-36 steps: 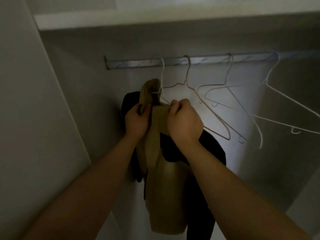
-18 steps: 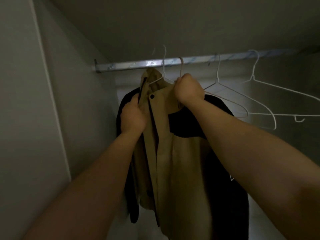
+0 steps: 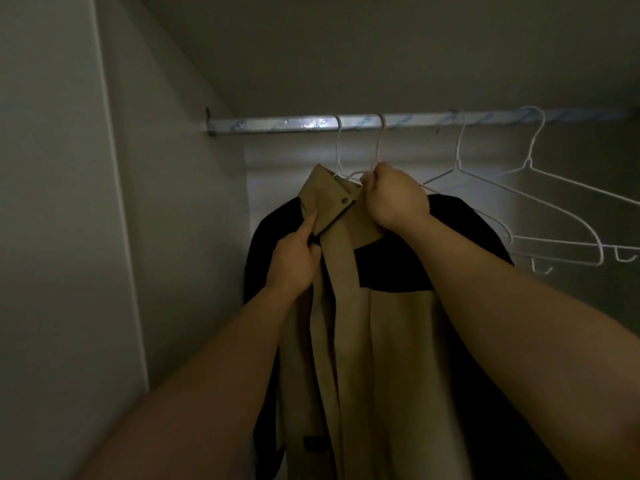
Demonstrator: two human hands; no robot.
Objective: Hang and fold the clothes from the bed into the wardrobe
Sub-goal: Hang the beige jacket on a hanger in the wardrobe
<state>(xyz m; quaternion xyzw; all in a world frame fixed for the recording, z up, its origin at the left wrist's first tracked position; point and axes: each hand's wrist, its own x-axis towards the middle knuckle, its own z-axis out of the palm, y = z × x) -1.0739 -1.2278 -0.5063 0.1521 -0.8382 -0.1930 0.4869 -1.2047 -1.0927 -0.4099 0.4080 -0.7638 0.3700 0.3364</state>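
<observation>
Jacket [image 3: 349, 341] hanging from rail [image 3: 277, 125] at left, empty hangers [image 3: 540, 216] right

A: What's shown in the dim wardrobe?
B: A tan-and-black jacket [image 3: 388, 358] under the rail [image 3: 270, 125]. The right hand [image 3: 396, 199] grips its collar; the left hand [image 3: 294, 263] pinches the front edge, forefinger on the collar flap.
A: Alongside?
B: White wire hangers [image 3: 458, 161], to the right.

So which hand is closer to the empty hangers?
Right. The right hand grips the tan jacket beside the empty hangers; the left hand holds it lower, farther left.
</observation>
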